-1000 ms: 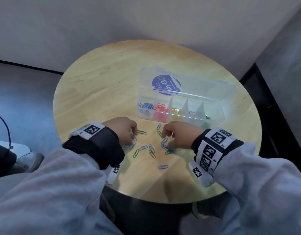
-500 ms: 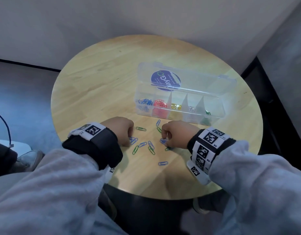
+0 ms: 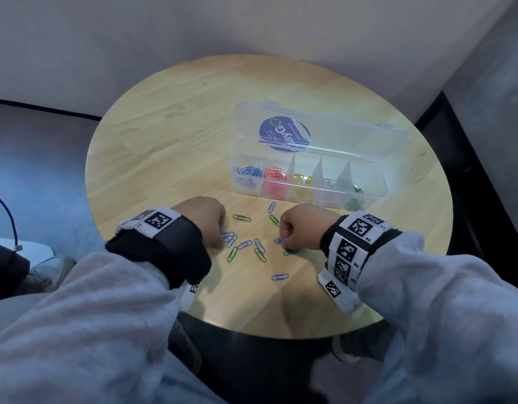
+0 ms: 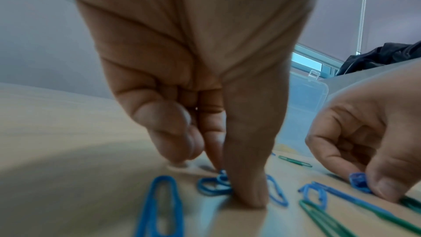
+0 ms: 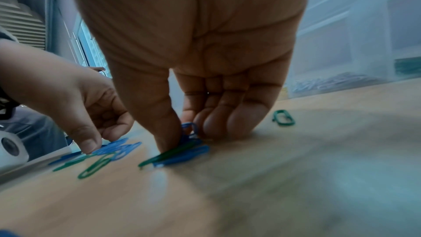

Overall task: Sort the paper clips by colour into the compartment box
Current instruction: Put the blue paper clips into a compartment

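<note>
On the round desk (image 3: 164,147), the left hand (image 3: 206,220) pinches blue paper clips (image 4: 214,185) against the wood with thumb and curled fingers. The right hand (image 3: 304,230), at its 3 o'clock, pinches another blue clip (image 5: 190,129). Loose blue and green clips (image 3: 246,246) lie between them. The open compartment box (image 3: 368,196) sits at 12 o'clock.

Grey sleeves (image 3: 77,330), black marker-tagged wristbands (image 3: 351,243)

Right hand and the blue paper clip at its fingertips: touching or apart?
Touching. The right wrist view shows the right hand pinching the blue paper clip between thumb and fingers, just above the table.
</note>
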A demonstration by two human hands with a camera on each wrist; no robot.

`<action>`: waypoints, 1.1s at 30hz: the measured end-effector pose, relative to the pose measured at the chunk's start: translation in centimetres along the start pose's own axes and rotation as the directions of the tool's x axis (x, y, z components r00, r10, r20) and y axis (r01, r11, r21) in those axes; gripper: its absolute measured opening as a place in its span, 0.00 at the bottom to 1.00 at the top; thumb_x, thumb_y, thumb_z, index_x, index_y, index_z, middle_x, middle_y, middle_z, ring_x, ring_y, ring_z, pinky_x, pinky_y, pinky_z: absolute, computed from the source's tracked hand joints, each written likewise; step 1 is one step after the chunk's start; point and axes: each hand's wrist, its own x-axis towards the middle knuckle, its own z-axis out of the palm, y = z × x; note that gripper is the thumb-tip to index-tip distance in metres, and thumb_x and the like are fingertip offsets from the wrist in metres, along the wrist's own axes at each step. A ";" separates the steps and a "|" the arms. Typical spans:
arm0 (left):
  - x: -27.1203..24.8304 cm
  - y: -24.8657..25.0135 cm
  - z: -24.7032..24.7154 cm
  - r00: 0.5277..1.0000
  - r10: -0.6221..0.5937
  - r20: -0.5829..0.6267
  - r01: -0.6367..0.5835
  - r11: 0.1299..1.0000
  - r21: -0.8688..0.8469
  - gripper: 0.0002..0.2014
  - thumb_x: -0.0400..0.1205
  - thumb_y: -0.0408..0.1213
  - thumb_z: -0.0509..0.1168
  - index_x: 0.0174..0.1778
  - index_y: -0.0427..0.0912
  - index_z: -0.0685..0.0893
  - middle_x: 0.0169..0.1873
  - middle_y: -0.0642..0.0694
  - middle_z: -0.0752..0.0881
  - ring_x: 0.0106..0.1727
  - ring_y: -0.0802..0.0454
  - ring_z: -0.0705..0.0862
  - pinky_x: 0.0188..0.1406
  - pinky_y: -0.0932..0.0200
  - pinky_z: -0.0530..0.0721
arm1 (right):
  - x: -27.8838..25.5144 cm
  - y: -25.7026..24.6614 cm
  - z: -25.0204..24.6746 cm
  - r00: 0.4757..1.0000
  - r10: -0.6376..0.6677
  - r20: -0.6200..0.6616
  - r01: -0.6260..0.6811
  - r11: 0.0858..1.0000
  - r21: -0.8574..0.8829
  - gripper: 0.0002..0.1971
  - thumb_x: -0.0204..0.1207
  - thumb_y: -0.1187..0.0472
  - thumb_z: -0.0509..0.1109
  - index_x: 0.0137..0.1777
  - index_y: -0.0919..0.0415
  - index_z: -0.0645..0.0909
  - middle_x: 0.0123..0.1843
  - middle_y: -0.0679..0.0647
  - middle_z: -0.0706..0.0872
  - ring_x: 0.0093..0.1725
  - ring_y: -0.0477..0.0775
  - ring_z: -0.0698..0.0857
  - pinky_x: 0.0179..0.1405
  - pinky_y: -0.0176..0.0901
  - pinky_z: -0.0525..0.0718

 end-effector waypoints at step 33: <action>-0.1 1.6 0.4 0.996 0.083 0.016 -0.077 0.970 -0.231 0.09 0.71 0.36 0.72 0.32 0.49 0.78 0.29 0.56 0.81 0.35 0.53 0.79 0.30 0.64 0.71 | -0.6 1.7 -0.3 0.996 -0.005 0.090 -0.058 0.725 0.686 0.08 0.72 0.74 0.69 0.40 0.60 0.82 0.36 0.61 0.85 0.27 0.51 0.82 0.37 0.39 0.86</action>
